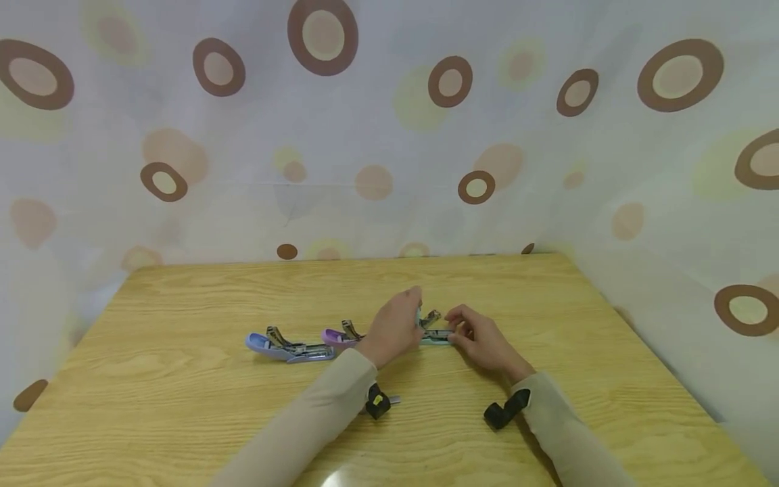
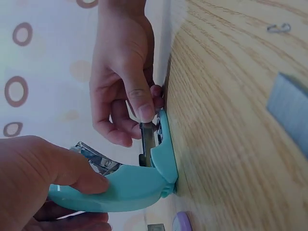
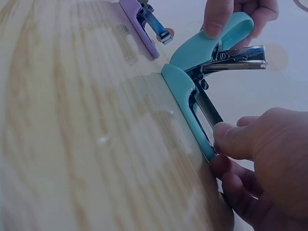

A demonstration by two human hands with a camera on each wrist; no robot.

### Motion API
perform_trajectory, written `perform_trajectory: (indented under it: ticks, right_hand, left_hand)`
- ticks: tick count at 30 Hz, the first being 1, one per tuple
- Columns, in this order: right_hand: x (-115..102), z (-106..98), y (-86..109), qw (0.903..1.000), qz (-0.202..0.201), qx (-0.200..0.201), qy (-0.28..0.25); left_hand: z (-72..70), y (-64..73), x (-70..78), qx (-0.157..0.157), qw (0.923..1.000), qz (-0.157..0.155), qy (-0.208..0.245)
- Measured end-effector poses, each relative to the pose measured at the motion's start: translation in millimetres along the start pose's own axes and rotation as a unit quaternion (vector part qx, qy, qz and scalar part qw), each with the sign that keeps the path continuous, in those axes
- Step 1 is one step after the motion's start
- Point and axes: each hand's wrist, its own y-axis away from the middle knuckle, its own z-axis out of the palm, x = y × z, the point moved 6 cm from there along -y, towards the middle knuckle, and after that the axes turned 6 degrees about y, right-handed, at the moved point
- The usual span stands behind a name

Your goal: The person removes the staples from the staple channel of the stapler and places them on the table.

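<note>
A teal stapler (image 3: 183, 91) stands opened wide on the table, its metal magazine (image 3: 208, 108) exposed along the base. My left hand (image 1: 394, 329) grips the raised teal top cover, thumb on its side in the left wrist view. At the front end of the base, my right hand (image 1: 483, 343) pinches the magazine's tip between thumb and fingers. Left of it lies an opened purple stapler (image 1: 332, 336), partly behind my left hand. Farther left is an opened blue stapler (image 1: 268, 346).
A strip of staples (image 2: 291, 113) lies on the wooden table (image 1: 182, 406) near my left wrist, with a small loose bit of staples (image 2: 279, 28) close by. A patterned cloth (image 1: 377, 135) hangs behind the table and along its right side.
</note>
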Motion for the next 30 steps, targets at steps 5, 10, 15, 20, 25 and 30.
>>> perform_trajectory:
  ticks: [5, 10, 15, 20, 25, 30]
  right_hand:
    - [1.2, 1.3, -5.2, 0.9998, 0.010, -0.003, 0.015]
    - [1.6, 1.5, -4.4, 0.9996, 0.001, -0.002, 0.030]
    - [2.4, 3.2, -0.9, 0.9993, 0.002, -0.007, 0.036]
    - [4.3, 6.2, 0.3, 0.9990, 0.007, -0.010, 0.042]
    - [1.7, 7.7, -1.2, 0.9985, -0.009, -0.013, 0.053]
    - [-5.7, 6.1, -0.9, 0.9931, -0.074, 0.011, 0.091]
  left_hand:
    - [-10.2, 6.4, -1.8, 0.028, 0.9996, 0.004, -0.006]
    - [-13.6, 13.3, -6.9, 0.038, 0.9991, -0.012, -0.012]
    - [-10.5, 20.0, -21.1, 0.040, 0.9969, -0.065, 0.017]
    - [-6.4, 25.6, -33.7, 0.044, 0.9931, -0.102, 0.039]
    - [-11.0, 26.9, -32.6, 0.051, 0.9938, -0.095, 0.029]
    - [-10.3, 25.6, -31.8, 0.046, 0.9938, -0.098, 0.026]
